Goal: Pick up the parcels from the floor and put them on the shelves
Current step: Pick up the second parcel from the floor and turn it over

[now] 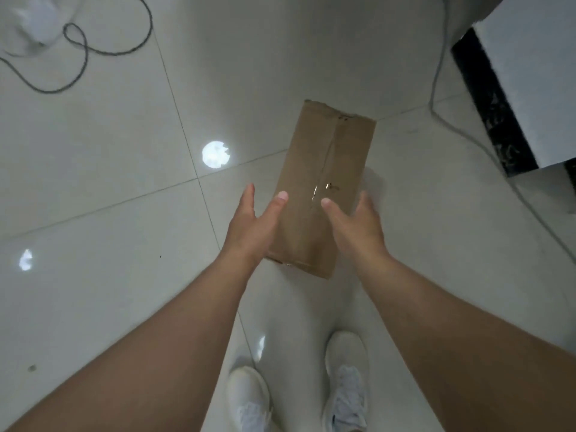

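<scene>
A brown cardboard parcel, long and taped along its top seam, lies on the pale tiled floor just ahead of my feet. My left hand reaches in at its near left side. The fingers are spread and stand a little left of the box edge, and the thumb tip rests at that edge. My right hand is at the near right side, thumb over the top face and fingers along the right edge. Neither hand is closed around the parcel. No shelves are in view.
A dark cable loops over the floor at the top left beside a blurred white object. A thin grey cord runs down the right. A white wall base with a black skirting strip stands at the top right. My white shoes are below.
</scene>
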A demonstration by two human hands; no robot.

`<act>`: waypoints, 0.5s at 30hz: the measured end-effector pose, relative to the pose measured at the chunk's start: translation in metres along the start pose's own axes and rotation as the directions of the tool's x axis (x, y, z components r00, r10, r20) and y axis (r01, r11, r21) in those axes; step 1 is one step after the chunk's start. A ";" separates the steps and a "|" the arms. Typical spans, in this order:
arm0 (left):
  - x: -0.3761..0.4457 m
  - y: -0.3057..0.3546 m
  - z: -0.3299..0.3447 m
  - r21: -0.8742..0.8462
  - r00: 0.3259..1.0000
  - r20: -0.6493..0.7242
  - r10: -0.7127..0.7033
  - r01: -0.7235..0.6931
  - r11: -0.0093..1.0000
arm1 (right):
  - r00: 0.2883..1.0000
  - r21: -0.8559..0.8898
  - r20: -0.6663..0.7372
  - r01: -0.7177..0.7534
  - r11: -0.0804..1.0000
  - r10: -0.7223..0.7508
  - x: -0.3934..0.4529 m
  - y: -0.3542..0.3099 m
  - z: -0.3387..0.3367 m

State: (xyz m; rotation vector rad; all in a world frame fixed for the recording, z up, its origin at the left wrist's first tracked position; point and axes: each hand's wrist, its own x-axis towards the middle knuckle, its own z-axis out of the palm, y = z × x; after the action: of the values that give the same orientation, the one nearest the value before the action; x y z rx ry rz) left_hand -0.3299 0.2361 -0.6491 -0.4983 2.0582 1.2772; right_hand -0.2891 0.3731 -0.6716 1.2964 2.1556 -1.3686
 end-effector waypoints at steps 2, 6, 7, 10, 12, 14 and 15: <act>0.019 -0.015 0.004 0.007 1.000 0.004 -0.023 0.023 1.000 | 1.000 0.010 -0.004 -0.022 1.000 0.022 0.010 0.011 0.015; 0.044 -0.036 0.015 0.041 0.996 0.039 -0.078 0.076 0.996 | 0.997 -0.072 0.029 -0.071 0.995 0.074 0.026 0.029 0.033; 0.048 -0.040 0.018 0.053 0.994 0.057 -0.092 0.089 0.995 | 0.996 -0.089 0.040 -0.075 0.993 0.079 0.027 0.032 0.035; 0.054 -0.046 0.020 0.084 0.992 0.087 -0.089 0.082 0.993 | 0.992 -0.126 0.080 -0.085 0.988 0.096 0.021 0.035 0.042; 0.056 -0.049 0.013 0.116 0.995 0.027 -0.092 0.089 0.989 | 0.986 -0.173 0.109 -0.105 0.979 0.125 0.011 0.036 0.048; 0.059 -0.052 0.002 0.180 0.990 -0.076 -0.119 0.131 0.975 | 0.983 -0.254 0.108 -0.116 0.960 0.147 0.002 0.037 0.054; 0.060 -0.053 -0.004 0.223 0.985 -0.119 -0.124 0.148 0.964 | 0.983 -0.289 0.097 -0.123 0.949 0.157 -0.001 0.036 0.055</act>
State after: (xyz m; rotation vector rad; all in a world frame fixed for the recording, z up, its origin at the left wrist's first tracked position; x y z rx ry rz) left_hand -0.3410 0.2102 -0.7239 -0.5982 2.1830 0.9343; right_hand -0.2711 0.3323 -0.7199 1.1997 2.0447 -1.0119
